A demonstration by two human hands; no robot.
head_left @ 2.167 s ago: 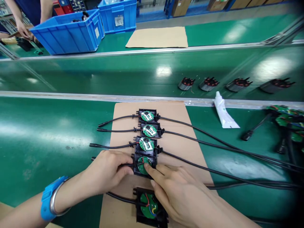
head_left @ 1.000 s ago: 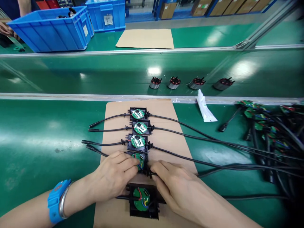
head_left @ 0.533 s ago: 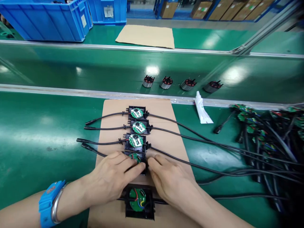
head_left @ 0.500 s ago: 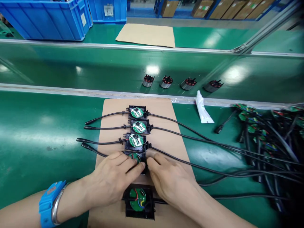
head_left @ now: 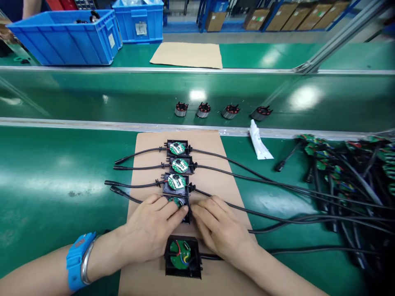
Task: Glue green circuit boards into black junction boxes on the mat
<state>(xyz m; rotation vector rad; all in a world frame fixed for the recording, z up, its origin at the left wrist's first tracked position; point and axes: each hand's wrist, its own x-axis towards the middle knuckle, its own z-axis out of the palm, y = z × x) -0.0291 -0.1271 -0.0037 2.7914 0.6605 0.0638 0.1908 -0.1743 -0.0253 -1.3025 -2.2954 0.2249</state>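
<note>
My left hand (head_left: pixel 154 230) lies over the left side of the fourth black plastic housing (head_left: pixel 186 217), fingers closed on it, partly covering its green circuit board (head_left: pixel 176 201). My right hand (head_left: pixel 220 228), fingers bent together, is at that housing's right end, where a black cable (head_left: pixel 262 231) runs out from beneath it; the exact grip is hidden. Beyond lie three similar housings with round green boards: the nearest (head_left: pixel 166 187), the middle (head_left: pixel 187 160) and the farthest (head_left: pixel 186 144). Closer to me, another black housing (head_left: pixel 183 271) holds a green board with coloured wires.
Under the housings lies a cardboard sheet (head_left: pixel 210 148). A pile of cables and boards (head_left: pixel 339 176) is on the right, near a white tube (head_left: pixel 259 142). Several copper-wound stators (head_left: pixel 203 110) stand behind the rail. Blue bins (head_left: pixel 68 41) are back left, where a person is partly visible.
The view has shifted slightly, showing more of the background. Both hands stay at the fourth housing; the right hand's fingers are slightly differently bent.
</note>
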